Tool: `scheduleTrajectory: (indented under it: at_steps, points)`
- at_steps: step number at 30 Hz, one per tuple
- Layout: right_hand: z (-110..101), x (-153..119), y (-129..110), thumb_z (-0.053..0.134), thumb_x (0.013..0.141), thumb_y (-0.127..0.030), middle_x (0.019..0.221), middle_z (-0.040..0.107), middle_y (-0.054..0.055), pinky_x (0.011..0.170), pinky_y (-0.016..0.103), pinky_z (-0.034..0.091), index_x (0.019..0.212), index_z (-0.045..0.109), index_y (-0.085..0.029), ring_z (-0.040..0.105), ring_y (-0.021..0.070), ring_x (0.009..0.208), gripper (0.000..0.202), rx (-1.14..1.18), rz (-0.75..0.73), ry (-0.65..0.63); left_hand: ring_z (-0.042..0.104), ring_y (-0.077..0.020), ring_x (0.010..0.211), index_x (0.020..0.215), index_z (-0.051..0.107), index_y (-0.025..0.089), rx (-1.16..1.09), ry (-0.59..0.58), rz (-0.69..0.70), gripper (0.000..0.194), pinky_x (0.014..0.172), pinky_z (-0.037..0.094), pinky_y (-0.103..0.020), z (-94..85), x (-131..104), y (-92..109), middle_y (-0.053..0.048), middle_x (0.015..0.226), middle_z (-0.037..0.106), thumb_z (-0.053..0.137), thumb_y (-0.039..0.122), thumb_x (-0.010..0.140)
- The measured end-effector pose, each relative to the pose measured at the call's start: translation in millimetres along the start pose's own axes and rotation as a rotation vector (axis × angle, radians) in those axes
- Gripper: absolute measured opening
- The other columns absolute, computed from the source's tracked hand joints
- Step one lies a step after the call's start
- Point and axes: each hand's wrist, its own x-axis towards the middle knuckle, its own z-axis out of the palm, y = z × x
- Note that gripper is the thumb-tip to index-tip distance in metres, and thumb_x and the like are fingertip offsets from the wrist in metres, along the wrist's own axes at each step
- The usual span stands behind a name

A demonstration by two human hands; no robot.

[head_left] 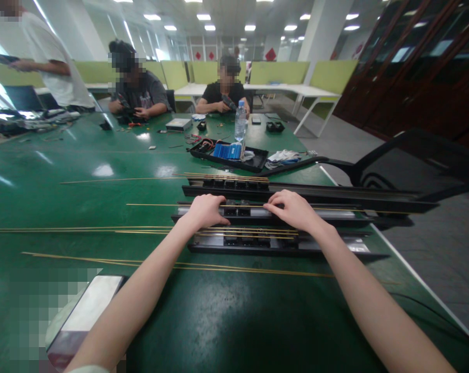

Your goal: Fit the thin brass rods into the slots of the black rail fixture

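Head view: thin brass rod [258, 206] lies along the middle black strip [273, 215], running under both hands. Looks light, springy, prob slick; best held at two spread points. Left hand [204, 211] curled, fingertips pressing rod down. Right hand [292, 209] flat-ish, fingers pinning it. More rods just nearer.

**Hands on rails at a shared table**

Three rails lie side by side on the table [63, 171], near, middle [327, 216] and far. The left hand [205, 211] and right hand [292, 209] rest on the middle one. Rods [83, 228] stretch leftward. A tray [253, 165] and bottle [240, 122] sit beyond.
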Motion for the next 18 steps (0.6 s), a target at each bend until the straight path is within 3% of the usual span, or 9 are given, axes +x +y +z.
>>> scheduleTrajectory:
  at_steps: [13,18]
  points:
    - [-1,0,1,0.05,0.096,-0.047,0.102,0.076,0.004,0.082,0.035,0.049,0.082,0.078,-0.024,0.065,0.0234,0.095,0.039,0.031,0.012,0.011,0.068,-0.0339,0.102,0.125,0.062,0.025,0.008,0.02,0.028,0.078,0.084,0.053,-0.041,0.2,0,-1,-0.011,0.115,0.073,0.067,0.073,0.063]
    - [5,4,-16,0.051,0.097,-0.044,0.097,0.076,0.006,0.084,0.036,0.047,0.083,0.077,-0.021,0.064,0.023,0.092,0.037,-0.012,-0.034,0.05,0.068,-0.033,0.101,0.123,0.063,0.026,0.012,0.018,0.025,0.074,0.084,0.053,-0.04,1.1,0,0,-0.01,0.113,0.073,0.067,0.071,0.064]
